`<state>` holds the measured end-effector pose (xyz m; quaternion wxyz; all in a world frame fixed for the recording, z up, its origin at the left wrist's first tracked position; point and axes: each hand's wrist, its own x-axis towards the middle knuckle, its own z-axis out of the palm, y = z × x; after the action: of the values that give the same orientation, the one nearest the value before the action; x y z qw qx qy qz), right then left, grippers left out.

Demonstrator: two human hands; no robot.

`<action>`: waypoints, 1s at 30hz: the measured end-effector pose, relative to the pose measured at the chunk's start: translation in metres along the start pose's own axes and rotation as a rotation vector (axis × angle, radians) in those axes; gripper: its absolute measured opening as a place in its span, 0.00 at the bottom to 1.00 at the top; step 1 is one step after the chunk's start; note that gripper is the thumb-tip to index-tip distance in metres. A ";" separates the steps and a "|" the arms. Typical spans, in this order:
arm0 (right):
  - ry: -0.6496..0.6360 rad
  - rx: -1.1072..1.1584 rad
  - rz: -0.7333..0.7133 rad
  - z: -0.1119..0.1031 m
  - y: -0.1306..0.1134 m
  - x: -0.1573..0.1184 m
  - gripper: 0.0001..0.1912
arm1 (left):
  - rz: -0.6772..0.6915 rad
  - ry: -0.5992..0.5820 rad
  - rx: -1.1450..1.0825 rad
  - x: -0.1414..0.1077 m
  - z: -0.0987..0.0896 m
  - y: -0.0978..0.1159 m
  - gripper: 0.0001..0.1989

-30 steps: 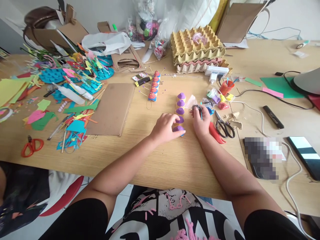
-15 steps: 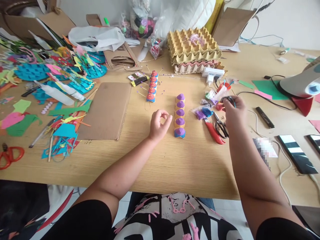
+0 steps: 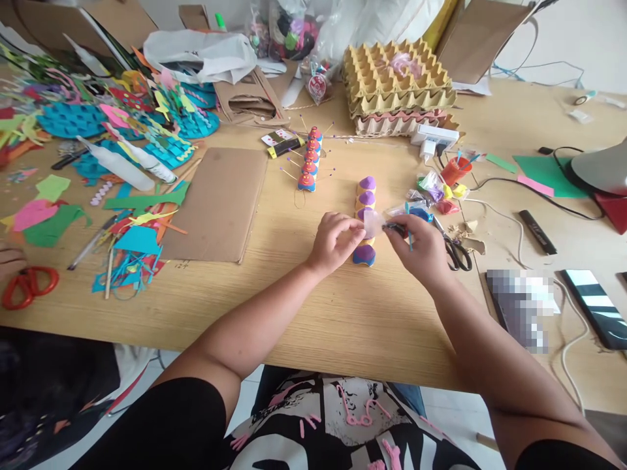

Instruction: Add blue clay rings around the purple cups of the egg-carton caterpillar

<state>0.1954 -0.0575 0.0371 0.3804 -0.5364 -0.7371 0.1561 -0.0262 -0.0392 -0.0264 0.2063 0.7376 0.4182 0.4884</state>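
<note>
My left hand (image 3: 337,243) is closed, its fingertips pinching one end of a small clear plastic bag (image 3: 373,223). The other end is in my right hand (image 3: 418,248), closed around a dark lump that seems to be inside the bag. A thin light-blue stick (image 3: 410,230) also shows at the right fingers. Beneath the bag lies an egg-carton strip (image 3: 364,255) with purple caps and a blue front bump, partly hidden. Farther back stands a finished-looking caterpillar (image 3: 307,176) with red caps, blue sides and pin-like sticks.
Right of my hands are black-handled scissors (image 3: 460,256), bagged clay (image 3: 431,189) and an orange cup (image 3: 456,171). Stacked egg trays (image 3: 399,78) stand behind. Leftward lie cardboard (image 3: 215,202), glue bottles (image 3: 120,166) and paper scraps. Another person's hand (image 3: 10,261) is near red scissors (image 3: 30,287).
My right hand has come left from the clay packets, bringing the bag over the purple-capped strip. My left hand has moved slightly right and taken hold of the bag's end.
</note>
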 end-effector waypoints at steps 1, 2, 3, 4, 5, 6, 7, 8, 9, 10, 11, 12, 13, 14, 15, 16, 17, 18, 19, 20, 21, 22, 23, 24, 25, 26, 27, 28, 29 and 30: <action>-0.024 0.006 -0.024 0.005 -0.003 -0.003 0.06 | 0.002 -0.003 0.004 0.000 0.000 0.000 0.18; -0.048 0.012 -0.041 0.009 -0.005 -0.005 0.06 | 0.005 -0.007 0.006 0.000 0.000 0.000 0.19; -0.067 0.021 -0.055 0.012 -0.007 -0.007 0.06 | 0.009 -0.010 0.006 0.000 0.000 0.000 0.21; -0.081 0.031 -0.063 0.014 -0.008 -0.009 0.06 | 0.015 -0.015 0.003 0.000 -0.001 0.000 0.22; -0.090 0.040 -0.067 0.016 -0.010 -0.012 0.06 | 0.023 -0.023 -0.003 0.001 -0.002 0.000 0.23; -0.095 0.043 -0.067 0.016 -0.011 -0.014 0.07 | 0.030 -0.031 -0.008 0.001 -0.002 0.000 0.24; -0.096 0.041 -0.067 0.016 -0.013 -0.017 0.07 | 0.037 -0.041 -0.012 0.001 -0.003 0.001 0.25; -0.094 0.034 -0.068 0.016 -0.014 -0.019 0.07 | 0.043 -0.054 -0.015 0.001 -0.003 0.002 0.25; -0.091 0.023 -0.072 0.014 -0.015 -0.020 0.06 | 0.041 -0.062 -0.016 0.000 -0.002 0.003 0.26; -0.083 0.010 -0.077 0.011 -0.014 -0.020 0.07 | 0.038 -0.071 -0.017 -0.001 -0.001 0.004 0.26; -0.066 -0.006 -0.081 0.007 -0.011 -0.019 0.08 | 0.028 -0.073 -0.023 -0.002 0.000 0.005 0.25; -0.043 -0.020 -0.076 0.002 -0.006 -0.016 0.08 | 0.022 -0.063 -0.040 -0.003 0.002 0.005 0.24; 0.004 -0.045 -0.059 -0.005 0.004 -0.010 0.09 | 0.015 -0.052 -0.060 -0.004 0.004 0.004 0.21; 0.077 -0.075 -0.015 -0.014 0.016 -0.003 0.08 | 0.014 -0.025 -0.081 -0.005 0.005 0.002 0.19; 0.172 -0.103 0.057 -0.023 0.031 0.006 0.08 | -0.004 0.023 -0.088 -0.006 0.007 0.000 0.20; 0.258 -0.129 0.140 -0.033 0.048 0.016 0.09 | -0.047 0.064 -0.074 -0.006 0.008 -0.004 0.21; 0.313 -0.162 0.224 -0.042 0.065 0.026 0.09 | -0.094 0.109 -0.052 -0.006 0.009 -0.007 0.21; 0.317 -0.206 0.297 -0.050 0.081 0.036 0.09 | -0.127 0.149 -0.033 -0.005 0.010 -0.010 0.21; 0.259 -0.253 0.353 -0.057 0.095 0.043 0.08 | -0.146 0.181 -0.021 -0.004 0.010 -0.013 0.20; 0.195 -0.306 0.382 -0.061 0.104 0.048 0.08 | -0.147 0.212 -0.015 -0.003 0.010 -0.016 0.19; 0.175 -0.364 0.367 -0.063 0.110 0.050 0.10 | -0.128 0.231 -0.007 -0.002 0.010 -0.017 0.17; 0.191 -0.420 0.297 -0.062 0.110 0.049 0.12 | -0.099 0.235 0.006 -0.001 0.009 -0.018 0.16; 0.217 -0.471 0.210 -0.059 0.107 0.045 0.13 | -0.070 0.227 0.021 -0.001 0.008 -0.018 0.17; 0.202 -0.509 0.126 -0.053 0.102 0.040 0.14 | -0.044 0.209 0.036 0.000 0.008 -0.018 0.18; 0.153 -0.543 0.053 -0.046 0.094 0.034 0.14 | -0.028 0.186 0.050 0.000 0.008 -0.017 0.20; 0.078 -0.571 -0.004 -0.038 0.087 0.028 0.15 | -0.025 0.170 0.056 0.000 0.007 -0.016 0.21; -0.010 -0.604 -0.044 -0.029 0.080 0.023 0.15 | -0.030 0.161 0.058 -0.001 0.007 -0.016 0.22; -0.085 -0.641 -0.058 -0.022 0.074 0.019 0.15 | -0.038 0.161 0.057 -0.001 0.008 -0.016 0.24; -0.141 -0.676 -0.049 -0.015 0.071 0.018 0.14 | -0.047 0.169 0.055 -0.001 0.008 -0.016 0.25; -0.182 -0.706 -0.031 -0.011 0.069 0.018 0.11 | -0.057 0.180 0.051 -0.002 0.008 -0.017 0.25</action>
<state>0.2470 -0.0174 0.0072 0.1069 -0.6074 -0.7844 -0.0667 -0.0265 -0.0301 -0.0428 0.1627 0.6834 0.4682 0.5360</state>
